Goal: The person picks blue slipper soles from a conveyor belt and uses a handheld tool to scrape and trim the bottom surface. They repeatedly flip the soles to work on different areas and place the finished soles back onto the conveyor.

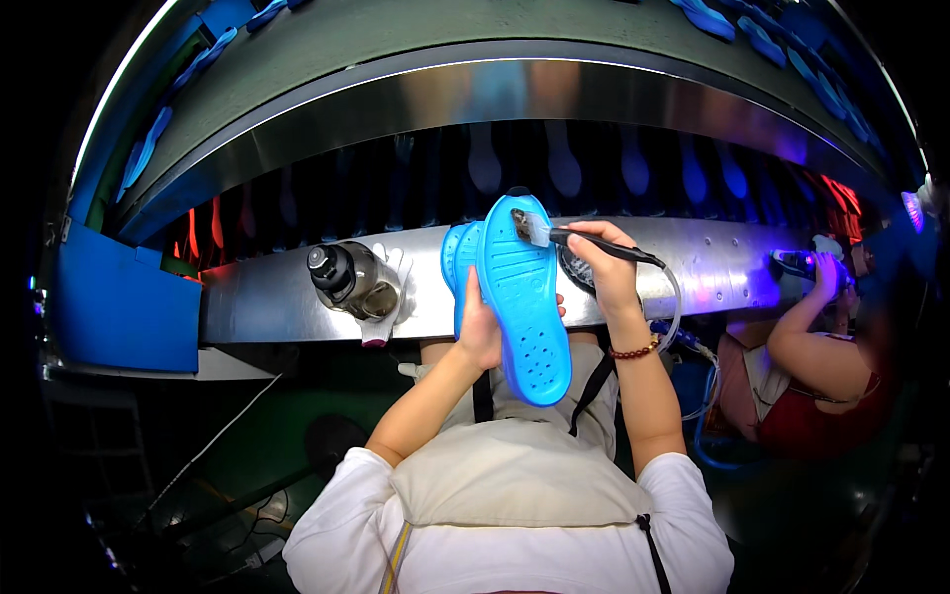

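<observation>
My left hand (pixel 481 332) grips a bright blue shoe sole (pixel 535 327) by its edges, tilted up over my lap. The sole has ridges and rows of small holes. In my right hand (pixel 606 265) is a brush (pixel 541 234) with a black handle and a clear tube trailing from its end. Its pale bristles touch the upper part of the sole, near a dark patch. Another blue sole (pixel 458 259) shows partly behind the held one. Under my right hand, a round dark dish (pixel 577 270) with whitish stuff is partly hidden.
A steel shelf (pixel 431 285) runs across in front of me, with a dark-capped bottle (pixel 341 274) and a white glove (pixel 399 287) on it. Beyond is a green conveyor belt (pixel 475 20) carrying blue soles. At right, a co-worker's arm (pixel 813 344) reaches over the shelf.
</observation>
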Available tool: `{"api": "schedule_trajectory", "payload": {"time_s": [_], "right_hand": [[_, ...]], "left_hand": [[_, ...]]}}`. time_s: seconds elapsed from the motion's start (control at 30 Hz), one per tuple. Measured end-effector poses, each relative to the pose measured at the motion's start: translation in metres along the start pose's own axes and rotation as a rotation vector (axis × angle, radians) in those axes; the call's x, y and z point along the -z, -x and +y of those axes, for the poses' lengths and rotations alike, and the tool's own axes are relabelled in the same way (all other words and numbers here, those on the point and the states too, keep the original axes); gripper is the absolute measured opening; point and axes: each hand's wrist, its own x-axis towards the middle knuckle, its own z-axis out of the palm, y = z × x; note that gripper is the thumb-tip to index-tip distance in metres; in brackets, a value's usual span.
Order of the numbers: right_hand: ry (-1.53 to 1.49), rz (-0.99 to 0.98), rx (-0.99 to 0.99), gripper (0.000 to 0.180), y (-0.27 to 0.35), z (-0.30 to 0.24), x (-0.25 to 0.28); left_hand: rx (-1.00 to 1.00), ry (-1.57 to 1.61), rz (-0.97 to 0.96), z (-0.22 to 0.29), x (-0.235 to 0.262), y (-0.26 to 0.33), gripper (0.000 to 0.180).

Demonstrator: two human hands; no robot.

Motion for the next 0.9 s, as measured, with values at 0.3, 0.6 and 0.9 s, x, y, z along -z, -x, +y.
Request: {"api": "schedule_trajectory", "payload": {"time_s": [0.3, 0.6, 0.9], "right_hand": [[0.714, -0.351, 0.534, 0.013, 0.06, -0.013, -0.035], [0.315, -0.205, 0.237, 0.017, 0.027, -0.06, -0.011], [0.22, -0.42, 0.131, 0.019, 0.031, -0.066, -0.005]], "left_hand": [[-0.173, -0.169, 0.206, 0.027, 0.016, -0.001, 0.083], [0.043, -0.043, 0.024, 0.019, -0.026, 0.006, 0.095], [-0.066, -0.1, 0.26, 0.02, -0.053, -0.001, 0.082]]}}
